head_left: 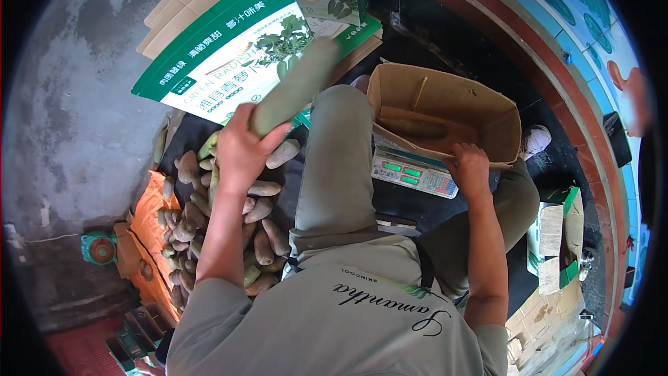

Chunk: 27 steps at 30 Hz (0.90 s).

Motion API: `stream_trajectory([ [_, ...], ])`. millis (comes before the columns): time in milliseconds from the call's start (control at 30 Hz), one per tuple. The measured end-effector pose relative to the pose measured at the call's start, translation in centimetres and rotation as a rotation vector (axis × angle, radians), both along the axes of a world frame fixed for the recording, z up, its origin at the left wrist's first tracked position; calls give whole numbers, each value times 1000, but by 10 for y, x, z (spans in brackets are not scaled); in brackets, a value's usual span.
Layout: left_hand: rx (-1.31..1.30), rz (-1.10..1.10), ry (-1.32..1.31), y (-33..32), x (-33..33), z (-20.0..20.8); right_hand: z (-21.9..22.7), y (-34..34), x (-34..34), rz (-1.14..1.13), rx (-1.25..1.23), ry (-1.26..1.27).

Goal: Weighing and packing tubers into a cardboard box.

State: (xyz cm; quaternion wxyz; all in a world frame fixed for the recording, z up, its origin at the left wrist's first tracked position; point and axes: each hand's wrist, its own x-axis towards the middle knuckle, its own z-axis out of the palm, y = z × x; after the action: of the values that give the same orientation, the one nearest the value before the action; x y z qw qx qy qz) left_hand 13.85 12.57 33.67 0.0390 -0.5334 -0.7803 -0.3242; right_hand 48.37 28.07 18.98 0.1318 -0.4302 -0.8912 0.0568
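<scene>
My left hand (pixel 245 141) is wrapped round the lower end of a long green radish (pixel 296 89), which slants up and to the right above my left leg. The radish's far end is blurred. At the right, my right hand (pixel 470 167) has its fingers curled over the near rim of an open cardboard box (pixel 480 115). Inside that box lies another long radish (pixel 416 127), along the left part of its floor. The box rests on a digital scale (pixel 415 174) with green lit displays, between my legs.
A heap of radishes (pixel 263 245) covers the floor at my left, beside an orange sheet (pixel 153 212). Green and white printed cartons (pixel 209 63) stand at the far left. More cardboard (pixel 552 230) lies at the right. A tiled, painted wall (pixel 570 10) curves along the right side.
</scene>
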Motion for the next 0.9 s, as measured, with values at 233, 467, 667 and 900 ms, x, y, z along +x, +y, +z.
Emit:
stream_trajectory([
  [233,-219,-498,206,98,81,3,-2,-4,2,44,32,17],
  [467,-398,-721,180,149,152,-87,-6,-6,3,53,10,13],
  [667,-201,-809,22,143,148,-119,-5,-3,3,65,25,1],
  [900,264,-581,-131,97,94,-54,-4,-4,-4,100,21,46],
])
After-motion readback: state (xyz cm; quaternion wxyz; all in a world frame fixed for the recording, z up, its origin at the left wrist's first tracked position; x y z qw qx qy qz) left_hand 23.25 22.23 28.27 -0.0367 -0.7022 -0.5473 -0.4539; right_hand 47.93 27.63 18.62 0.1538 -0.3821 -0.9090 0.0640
